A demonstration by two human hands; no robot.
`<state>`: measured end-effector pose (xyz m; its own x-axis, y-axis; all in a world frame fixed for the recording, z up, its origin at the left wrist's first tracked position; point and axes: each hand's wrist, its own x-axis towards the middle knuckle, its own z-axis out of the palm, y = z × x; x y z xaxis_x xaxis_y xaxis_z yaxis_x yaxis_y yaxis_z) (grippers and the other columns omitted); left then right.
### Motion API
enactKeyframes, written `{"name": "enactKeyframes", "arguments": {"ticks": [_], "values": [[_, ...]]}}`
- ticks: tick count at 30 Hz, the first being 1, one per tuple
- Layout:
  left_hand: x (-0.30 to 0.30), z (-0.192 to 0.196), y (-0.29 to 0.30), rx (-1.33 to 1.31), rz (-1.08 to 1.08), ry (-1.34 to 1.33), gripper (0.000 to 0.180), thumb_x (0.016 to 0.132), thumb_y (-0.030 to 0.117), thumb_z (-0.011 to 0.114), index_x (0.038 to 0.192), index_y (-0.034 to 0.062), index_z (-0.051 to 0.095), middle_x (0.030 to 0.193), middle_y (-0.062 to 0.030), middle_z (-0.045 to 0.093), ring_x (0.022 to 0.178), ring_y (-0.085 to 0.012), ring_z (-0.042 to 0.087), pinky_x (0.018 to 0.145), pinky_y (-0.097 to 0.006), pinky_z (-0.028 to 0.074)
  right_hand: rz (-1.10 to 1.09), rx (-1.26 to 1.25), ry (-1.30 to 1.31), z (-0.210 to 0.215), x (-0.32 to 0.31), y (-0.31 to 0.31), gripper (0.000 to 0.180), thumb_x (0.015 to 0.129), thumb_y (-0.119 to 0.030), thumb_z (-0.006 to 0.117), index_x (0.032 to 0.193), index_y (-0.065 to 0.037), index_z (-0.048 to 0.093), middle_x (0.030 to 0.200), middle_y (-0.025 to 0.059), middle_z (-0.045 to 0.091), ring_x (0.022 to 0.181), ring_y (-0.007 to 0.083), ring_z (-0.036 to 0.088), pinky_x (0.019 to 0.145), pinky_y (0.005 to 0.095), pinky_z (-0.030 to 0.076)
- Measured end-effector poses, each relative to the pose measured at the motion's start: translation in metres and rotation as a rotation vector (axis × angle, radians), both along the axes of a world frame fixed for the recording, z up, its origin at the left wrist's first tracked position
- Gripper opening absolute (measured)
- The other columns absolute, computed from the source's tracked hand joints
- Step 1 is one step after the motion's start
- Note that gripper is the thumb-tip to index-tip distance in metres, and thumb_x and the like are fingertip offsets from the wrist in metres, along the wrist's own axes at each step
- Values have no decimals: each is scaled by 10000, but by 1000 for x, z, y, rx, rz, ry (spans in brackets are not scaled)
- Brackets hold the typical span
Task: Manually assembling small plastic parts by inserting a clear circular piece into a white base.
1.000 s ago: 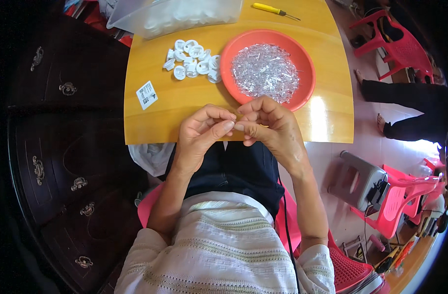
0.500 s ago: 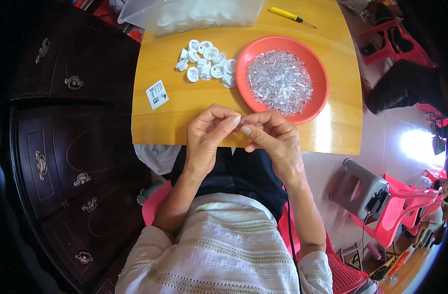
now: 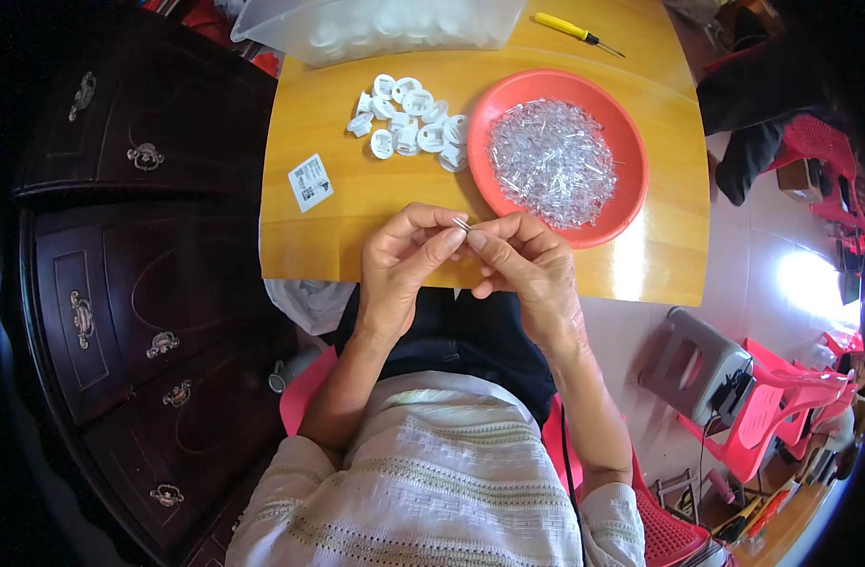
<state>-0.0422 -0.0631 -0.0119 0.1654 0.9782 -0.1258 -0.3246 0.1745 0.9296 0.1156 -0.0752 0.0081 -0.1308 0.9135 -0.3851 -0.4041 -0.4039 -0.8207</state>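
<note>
Just in front of the table's near edge, my left hand (image 3: 404,260) and my right hand (image 3: 527,265) meet, thumbs and index fingers pinched. Between their fingertips is a small thin piece (image 3: 462,225), shiny and pin-like; its exact kind is too small to tell. Beyond my right hand stands a round red plastic dish (image 3: 634,189) heaped with small clear tube-like pieces (image 3: 551,161). A loose group of round white plastic parts (image 3: 406,138) with slots lies left of the dish.
A translucent bin (image 3: 404,42) with white parts in it sits at the table's far edge. At the far right lies a yellow-handled screwdriver (image 3: 570,28). A white printed card (image 3: 310,182) is on the left. Dark drawers (image 3: 158,246) flank the table; a grey stool (image 3: 692,364) stands right.
The thin piece between my fingertips shows more plainly now, its shiny end pointing up and left. Both hands stay nearly in place. The table and its things have shifted slightly right in view.
</note>
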Motion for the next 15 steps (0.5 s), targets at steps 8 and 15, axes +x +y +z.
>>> {"name": "enactKeyframes", "arguments": {"ticks": [8,15], "values": [[-2,3,0,-17,18,5,137,895,41,647,1024,-2,635,922,-49,660,825,-103,630,793,-240,495,38,-1,-51,0,-1,0,173,909,-164,660,942,5,645,819,37,660,659,43,551,557,201,529],[-4,-5,-3,-5,-10,-25,75,892,56,658,952,18,634,900,-19,637,810,-81,601,765,-234,483,44,35,-153,2,-3,-5,172,916,-152,652,971,11,652,847,32,663,713,50,586,569,202,526]]}}
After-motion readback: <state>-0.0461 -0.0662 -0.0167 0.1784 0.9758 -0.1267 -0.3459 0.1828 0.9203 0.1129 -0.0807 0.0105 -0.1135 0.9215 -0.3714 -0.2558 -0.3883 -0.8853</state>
